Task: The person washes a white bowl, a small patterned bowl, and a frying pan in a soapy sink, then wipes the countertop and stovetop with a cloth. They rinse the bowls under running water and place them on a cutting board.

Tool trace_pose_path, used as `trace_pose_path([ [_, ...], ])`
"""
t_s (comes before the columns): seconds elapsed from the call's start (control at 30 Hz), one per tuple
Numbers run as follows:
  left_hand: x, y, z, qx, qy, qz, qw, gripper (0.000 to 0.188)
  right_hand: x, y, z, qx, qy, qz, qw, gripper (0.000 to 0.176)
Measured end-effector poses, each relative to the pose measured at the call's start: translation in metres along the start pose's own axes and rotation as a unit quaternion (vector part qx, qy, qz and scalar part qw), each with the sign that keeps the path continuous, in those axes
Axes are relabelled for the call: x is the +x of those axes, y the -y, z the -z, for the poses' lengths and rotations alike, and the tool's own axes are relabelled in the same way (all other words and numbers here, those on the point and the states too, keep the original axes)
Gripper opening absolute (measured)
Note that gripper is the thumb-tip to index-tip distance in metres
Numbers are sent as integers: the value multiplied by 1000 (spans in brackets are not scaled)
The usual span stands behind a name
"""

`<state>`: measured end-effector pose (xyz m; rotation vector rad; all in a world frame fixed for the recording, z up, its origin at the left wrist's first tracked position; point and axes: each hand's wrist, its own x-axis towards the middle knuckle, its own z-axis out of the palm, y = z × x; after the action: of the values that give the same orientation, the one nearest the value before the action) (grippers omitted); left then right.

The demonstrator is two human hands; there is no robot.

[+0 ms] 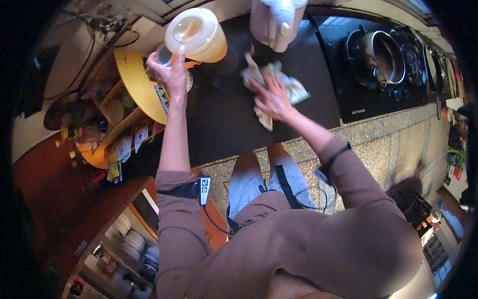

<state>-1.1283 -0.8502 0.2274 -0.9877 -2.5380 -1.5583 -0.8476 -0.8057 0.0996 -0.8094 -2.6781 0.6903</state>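
Note:
On the dark countertop (220, 112), my right hand (273, 98) presses a crumpled, patterned cloth (295, 89), fingers spread over it. The cloth's pale ends stick out above and below the hand. At the upper left, my left hand (170, 73) grips the handle side of a round plastic container (209, 45) with a translucent lid, its thumb against the lid's edge. The container is tilted and looks raised off the counter. A pink plastic jug (261, 22) with a white handle stands at the counter's back, above the cloth.
A black gas hob (345, 101) with a metal pot (401, 71) lies to the right. At the left are a yellow rounded board (138, 89) bearing writing, a rack with small packets, and a reddish-brown surface (48, 194). Stacked dishes (132, 243) sit on a lower shelf.

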Motion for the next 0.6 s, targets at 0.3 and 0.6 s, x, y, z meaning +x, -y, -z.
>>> trace_pose_path([
  [0.3,-8,13,-45,-439,90,191,873,43,-39,36,-2,-9,109,123,986,74],
  [0.6,16,18,-68,-227,107,150,956,61,173,16,-107,45,-79,254,963,58],
])
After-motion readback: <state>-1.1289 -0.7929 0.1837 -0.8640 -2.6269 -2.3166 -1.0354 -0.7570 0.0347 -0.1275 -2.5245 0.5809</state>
